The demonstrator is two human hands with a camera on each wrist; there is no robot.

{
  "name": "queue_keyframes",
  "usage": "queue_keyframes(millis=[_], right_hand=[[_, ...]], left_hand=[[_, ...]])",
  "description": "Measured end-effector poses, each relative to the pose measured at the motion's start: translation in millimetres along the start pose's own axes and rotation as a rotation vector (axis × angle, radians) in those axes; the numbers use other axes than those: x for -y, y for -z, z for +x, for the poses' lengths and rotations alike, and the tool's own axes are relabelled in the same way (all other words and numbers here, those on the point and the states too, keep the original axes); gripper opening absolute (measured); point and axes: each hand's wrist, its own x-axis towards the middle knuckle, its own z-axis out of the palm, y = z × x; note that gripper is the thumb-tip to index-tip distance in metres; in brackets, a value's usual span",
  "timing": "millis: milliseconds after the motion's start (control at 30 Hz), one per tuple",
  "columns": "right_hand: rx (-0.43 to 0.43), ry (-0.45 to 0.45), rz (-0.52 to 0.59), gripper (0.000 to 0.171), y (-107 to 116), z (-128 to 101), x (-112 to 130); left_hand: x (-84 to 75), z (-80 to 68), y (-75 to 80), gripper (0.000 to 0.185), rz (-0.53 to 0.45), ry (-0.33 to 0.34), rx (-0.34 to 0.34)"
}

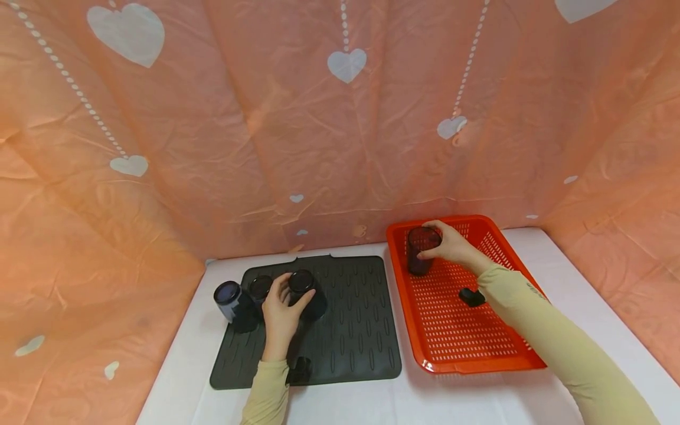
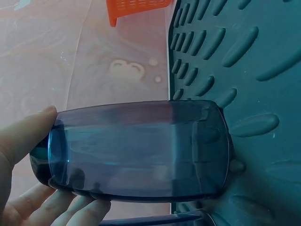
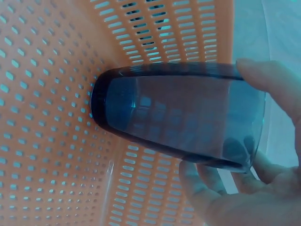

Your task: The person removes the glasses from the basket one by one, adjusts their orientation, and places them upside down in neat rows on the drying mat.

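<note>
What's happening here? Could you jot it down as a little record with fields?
Left hand: grips a dark blue cup on the mat
Right hand: holds a dark cup in the basket's far left corner
Mat: dark ribbed drying mat, also bearing two other cups
Basket: orange, perforated
Backdrop: peach cloth with white hearts

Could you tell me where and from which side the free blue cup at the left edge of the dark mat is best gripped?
Grip the free blue cup around its side wall near the top, coming from its left. It stands apart from the left hand, but another cup crowds its right side, so the left side looks easiest, probably.
</note>
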Motion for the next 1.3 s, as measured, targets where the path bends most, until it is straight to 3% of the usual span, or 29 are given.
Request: queue_keyframes(millis=[767, 1300], right_hand=[[-0.053, -0.089, 0.055, 0.079, 5.5, -24.2, 1.1], [-0.069, -0.074, 0.076, 0.079, 18.1, -36.7, -0.1]], left_hand=[[-2.7, -0.5, 2.6, 0.054, -0.017, -0.031, -0.042], [-4.9, -0.5, 1.3, 0.052, -0.019, -0.038, -0.052]])
